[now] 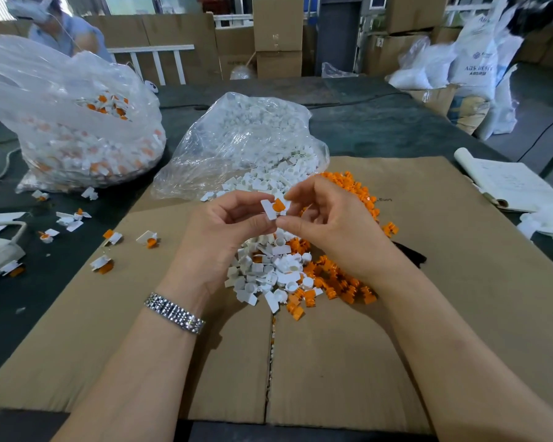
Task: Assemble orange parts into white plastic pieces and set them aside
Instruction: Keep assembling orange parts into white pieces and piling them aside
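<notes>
Orange part (279, 204): sits in white piece (271, 210), held up between both hands over the loose stock so nothing drops far.
Left hand (229, 226): fingers curled, steadying the white piece.
Right hand (324, 218): thumb and forefinger pinch the same piece, probably pressing the insert home.
Stock: white pile (265, 272) and orange pile (342, 282) directly below, short reach.
Done units (149, 239): scattered left on cardboard (460, 282) and counter (380, 126), near finished bag (77, 122).

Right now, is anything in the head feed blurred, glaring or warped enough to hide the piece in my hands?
Head view: the white piece with its orange part is sharp between left hand and right hand; glare streaks the clear bag; top-right corner is motion-smeared; wide-angle lens bends the cardboard edges.
</notes>
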`<state>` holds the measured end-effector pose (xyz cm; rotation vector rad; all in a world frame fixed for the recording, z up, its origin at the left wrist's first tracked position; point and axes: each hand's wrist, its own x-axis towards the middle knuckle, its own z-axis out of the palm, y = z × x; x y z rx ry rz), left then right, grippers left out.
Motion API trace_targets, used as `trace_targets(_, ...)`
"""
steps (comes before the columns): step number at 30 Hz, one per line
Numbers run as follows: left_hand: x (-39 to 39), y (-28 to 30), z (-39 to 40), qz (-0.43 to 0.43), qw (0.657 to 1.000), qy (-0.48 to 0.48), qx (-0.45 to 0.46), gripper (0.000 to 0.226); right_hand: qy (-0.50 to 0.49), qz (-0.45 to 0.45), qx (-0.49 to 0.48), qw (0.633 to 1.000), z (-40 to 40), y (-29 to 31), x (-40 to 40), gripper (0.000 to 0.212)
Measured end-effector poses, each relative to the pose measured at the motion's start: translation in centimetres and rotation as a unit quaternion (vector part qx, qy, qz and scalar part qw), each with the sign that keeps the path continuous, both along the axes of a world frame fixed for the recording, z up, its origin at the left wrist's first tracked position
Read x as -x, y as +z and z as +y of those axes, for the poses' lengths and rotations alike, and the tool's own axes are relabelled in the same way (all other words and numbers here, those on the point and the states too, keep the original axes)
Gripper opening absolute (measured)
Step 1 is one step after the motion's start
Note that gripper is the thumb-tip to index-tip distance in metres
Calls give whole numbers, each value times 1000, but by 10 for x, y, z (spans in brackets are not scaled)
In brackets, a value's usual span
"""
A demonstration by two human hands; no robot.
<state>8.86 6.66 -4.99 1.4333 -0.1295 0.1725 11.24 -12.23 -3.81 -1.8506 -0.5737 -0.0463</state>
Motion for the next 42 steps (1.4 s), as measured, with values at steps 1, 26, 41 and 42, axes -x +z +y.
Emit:
trace_targets(1, 0, 0, 0, 2, 1000, -8, 9, 29, 9, -10, 2, 1000, -2, 1, -1, 30)
trace_targets(26, -5, -1, 4, 76, 993, -37, 85, 17, -59, -186, 71, 978, 4, -2, 5, 22)
trace_targets(41, -6, -2, 7, 121, 989, 31, 81, 24, -250, 44, 442, 860, -35, -6, -9, 47)
trace_targets(42, -6, -1, 7, 121, 988, 34, 85, 22, -248, 33, 442, 861, -33, -7, -9, 45)
